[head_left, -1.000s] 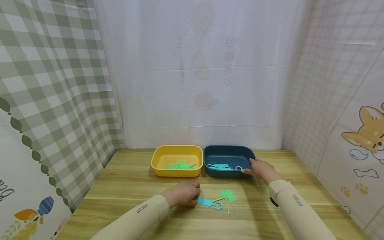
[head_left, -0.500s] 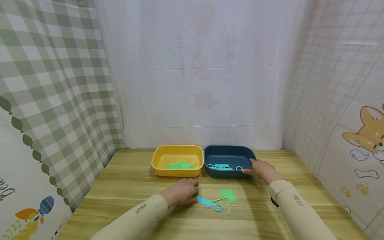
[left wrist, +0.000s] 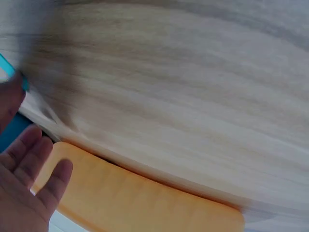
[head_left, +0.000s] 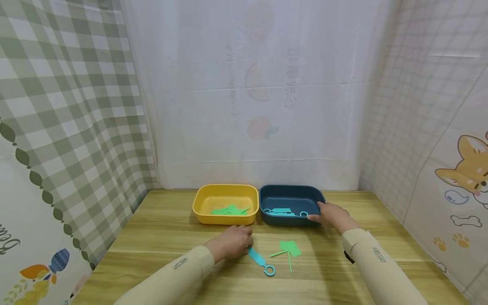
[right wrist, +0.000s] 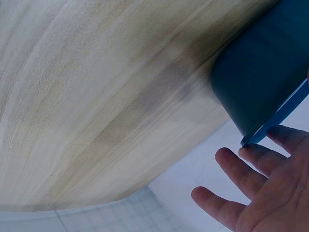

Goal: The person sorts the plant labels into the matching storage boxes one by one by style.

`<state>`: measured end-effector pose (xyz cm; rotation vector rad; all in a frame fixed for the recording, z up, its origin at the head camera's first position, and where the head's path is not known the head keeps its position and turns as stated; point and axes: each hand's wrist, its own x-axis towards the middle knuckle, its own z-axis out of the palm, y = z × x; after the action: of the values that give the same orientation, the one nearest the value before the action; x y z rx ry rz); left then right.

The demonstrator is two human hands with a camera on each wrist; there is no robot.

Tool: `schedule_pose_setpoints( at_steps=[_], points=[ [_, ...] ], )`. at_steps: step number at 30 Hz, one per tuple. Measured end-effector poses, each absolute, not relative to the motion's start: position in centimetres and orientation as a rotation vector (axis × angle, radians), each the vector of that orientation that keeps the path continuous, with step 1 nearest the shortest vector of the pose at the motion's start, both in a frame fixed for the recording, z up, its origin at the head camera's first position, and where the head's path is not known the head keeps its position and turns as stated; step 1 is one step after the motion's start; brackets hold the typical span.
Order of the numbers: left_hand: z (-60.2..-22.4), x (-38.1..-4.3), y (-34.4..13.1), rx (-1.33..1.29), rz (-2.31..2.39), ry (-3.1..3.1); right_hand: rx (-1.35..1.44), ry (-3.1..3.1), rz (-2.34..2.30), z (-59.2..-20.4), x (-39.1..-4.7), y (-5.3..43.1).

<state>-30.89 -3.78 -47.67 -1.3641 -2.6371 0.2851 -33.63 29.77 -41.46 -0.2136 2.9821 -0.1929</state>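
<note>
My left hand [head_left: 230, 242] is low over the table in front of the yellow bin. Its thumb and fingers pinch one end of a flat blue plastic tag [head_left: 257, 257] with a ring, and that end is hidden. In the left wrist view, part of the blue tag [left wrist: 6, 66] shows by the thumb, while other fingers [left wrist: 58, 179] stretch loosely. My right hand [head_left: 332, 215] rests at the right front corner of the dark blue bin [head_left: 291, 222]. In the right wrist view its fingers [right wrist: 236, 169] are spread, with fingertips at the rim.
Several blue tags [head_left: 280, 212] lie inside the dark blue bin. The yellow bin [head_left: 225, 220], directly to its left, contains several green tags [head_left: 230, 209]. Green T-shaped tags [head_left: 290, 248] lie on the wooden table [head_left: 167, 237] right of my left hand. A white curtain [head_left: 209, 127] hangs behind.
The blue tag has swung at my left hand: its ring end has moved left and nearer, off the green tags' stem. My right hand has stayed at the bin's corner.
</note>
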Motion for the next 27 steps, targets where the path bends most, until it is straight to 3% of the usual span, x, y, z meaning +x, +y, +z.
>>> schedule_pose_setpoints(
  at_steps=[12,27],
  points=[
    [-47.9,-29.3,-2.9,-1.066,0.345,-2.735,-0.216,2.982,-0.189,-41.4,-33.6,29.8],
    [-47.5,-29.7,-4.8,-1.223,0.125,-2.823,-0.221,2.985,-0.185,-41.6,-33.6,29.9]
  ],
)
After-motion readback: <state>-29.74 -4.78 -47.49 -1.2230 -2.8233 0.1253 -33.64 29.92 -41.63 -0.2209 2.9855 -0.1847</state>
